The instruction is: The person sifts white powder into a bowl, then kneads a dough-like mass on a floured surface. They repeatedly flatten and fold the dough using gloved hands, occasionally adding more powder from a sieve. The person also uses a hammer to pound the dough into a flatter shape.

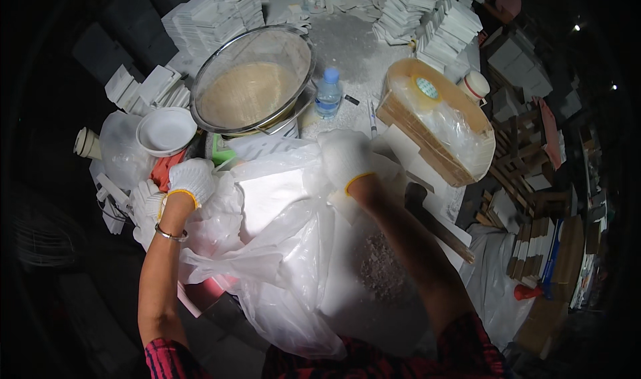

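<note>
A clear plastic bag [294,235] lies spread across the near part of the table, its mouth folded open around a bright white mass [270,199], whose kind I cannot make out. At the bag's left edge my left hand [191,181], in a white knit glove with a yellow cuff, is closed on the crumpled plastic. My right hand [345,157], gloved the same way, is closed on the bag's far right edge; its fingertips are mostly hidden. Just beyond stands a large metal-rimmed sieve [250,89] with pale powder on its mesh.
A water bottle [328,93] stands beyond my right hand. Right of it, a cut-down cardboard box [427,135] holds tape and plastic. A white bowl [166,132] sits at left. Stacks of white tiles [214,15] line the far side. Pale crumbs [382,265] lie near my right forearm.
</note>
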Available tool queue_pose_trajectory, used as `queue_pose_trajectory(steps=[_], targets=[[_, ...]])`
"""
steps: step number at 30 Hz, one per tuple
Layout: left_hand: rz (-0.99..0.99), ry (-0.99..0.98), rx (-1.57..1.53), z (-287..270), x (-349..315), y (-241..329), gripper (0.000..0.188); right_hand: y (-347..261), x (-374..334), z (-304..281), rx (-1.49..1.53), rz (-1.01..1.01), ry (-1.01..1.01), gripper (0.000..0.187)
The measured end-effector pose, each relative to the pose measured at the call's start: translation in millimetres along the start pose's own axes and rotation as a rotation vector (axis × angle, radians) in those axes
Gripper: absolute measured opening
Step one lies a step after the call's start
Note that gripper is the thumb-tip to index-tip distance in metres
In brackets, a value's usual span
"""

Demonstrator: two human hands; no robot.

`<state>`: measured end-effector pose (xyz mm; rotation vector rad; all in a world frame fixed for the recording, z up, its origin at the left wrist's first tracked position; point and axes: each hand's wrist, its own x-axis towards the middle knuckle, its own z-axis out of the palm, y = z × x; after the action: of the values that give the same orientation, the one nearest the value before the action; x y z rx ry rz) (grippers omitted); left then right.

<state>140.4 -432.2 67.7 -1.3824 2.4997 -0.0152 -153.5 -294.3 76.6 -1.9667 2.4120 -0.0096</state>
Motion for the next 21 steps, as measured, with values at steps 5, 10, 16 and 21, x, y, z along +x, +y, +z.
queue_pose_trajectory(steps=[5, 10, 16, 21], targets=[[0.002, 0.216, 0.061, -11.9, -16.5, -19.4, 0.021, 8.5, -3.0, 15.3, 0.197, -0.059, 0.13, 0.009], [0.151, 0.563, -0.059, -39.2, -50.4, -5.2, 0.011, -0.5, -35.1, -20.5, 0.415, -0.086, 0.256, 0.018], [0.366, 0.261, 0.165, -50.6, -109.9, 93.8, 0.006, 8.8, -63.2, 56.2, 0.522, -0.296, 0.553, 0.005], [0.308, 0.238, -0.046, -28.3, -121.0, 98.6, 0.005, 1.4, -77.3, 44.3, 0.563, -0.358, 0.496, 0.005]])
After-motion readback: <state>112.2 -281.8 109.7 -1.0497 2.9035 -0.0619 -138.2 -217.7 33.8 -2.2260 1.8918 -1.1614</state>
